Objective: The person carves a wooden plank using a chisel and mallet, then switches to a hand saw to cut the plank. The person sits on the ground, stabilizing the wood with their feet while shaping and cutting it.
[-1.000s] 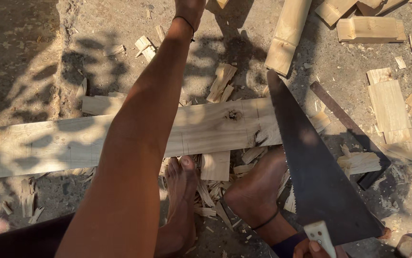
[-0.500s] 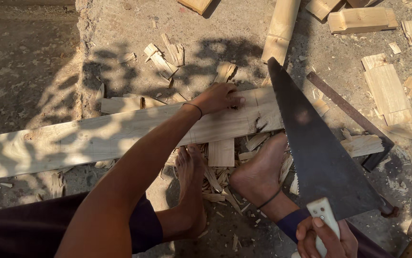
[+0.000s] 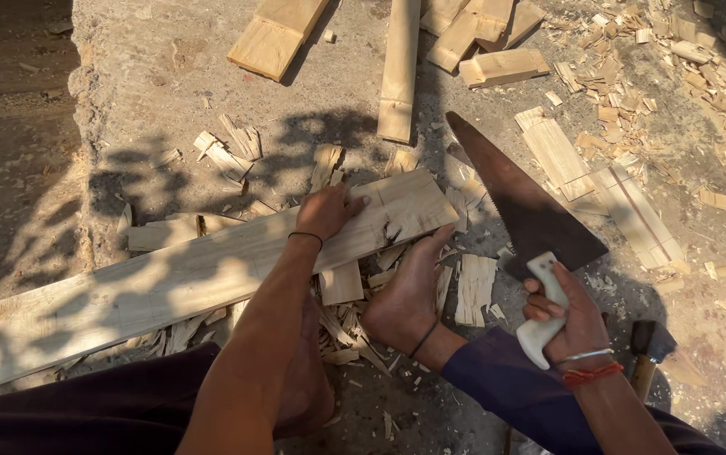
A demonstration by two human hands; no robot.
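Wood plank (image 3: 169, 282): lies flat on the ground, one foot (image 3: 409, 295) at its end.
Left hand (image 3: 327, 211): pressed flat on plank, fingers open.
Right hand (image 3: 569, 316): wrapped tight around saw (image 3: 519, 206) handle, blade above the ground.

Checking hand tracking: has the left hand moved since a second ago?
Yes. The left hand has come back toward the person, from past the long plank down onto it, and now presses on its far end.

One camera sits on my head, looking steeply down at close range onto the concrete ground (image 3: 169, 76) before me. My arms enter from the bottom edge.
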